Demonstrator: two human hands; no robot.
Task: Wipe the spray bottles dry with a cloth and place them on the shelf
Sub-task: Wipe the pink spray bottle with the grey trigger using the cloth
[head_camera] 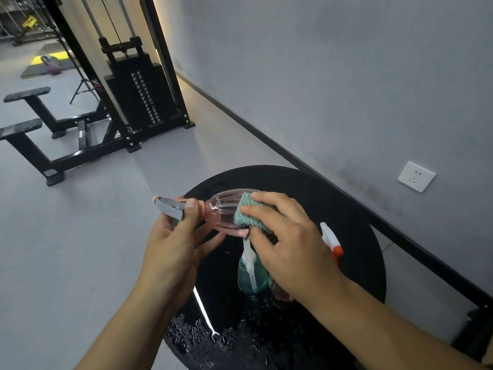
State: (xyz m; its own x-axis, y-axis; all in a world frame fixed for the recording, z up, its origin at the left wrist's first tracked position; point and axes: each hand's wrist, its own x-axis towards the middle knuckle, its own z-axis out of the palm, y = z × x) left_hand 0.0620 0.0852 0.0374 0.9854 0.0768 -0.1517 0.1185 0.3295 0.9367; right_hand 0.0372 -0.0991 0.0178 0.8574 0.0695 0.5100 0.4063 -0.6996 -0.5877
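A ribbed, clear pink plastic spray bottle [222, 213] is held on its side above the round black table [357, 222], its grey trigger head [170, 206] pointing left. The neck and trigger end are gripped by the left hand [173, 247], thumb curled over the top, fingers wrapped beneath. A folded teal terry cloth [246, 212] is pressed against the bottle's body by the right hand [290, 247], fingers curled over the cloth and thumb tucked under it.

Below the hands, a teal translucent spray bottle with a white pump [252, 273] is seen standing on the table, partly covered by the right wrist. Just beside it, a white spray nozzle with an orange-red trigger [330, 240] is visible past the right hand; its bottle is hidden. Water droplets [202, 335] are scattered across the near edge of the tabletop.

A white wall socket [416, 176] is set in the grey wall to the right, and a black weight-stack machine [141, 94] stands on the floor at the back left.
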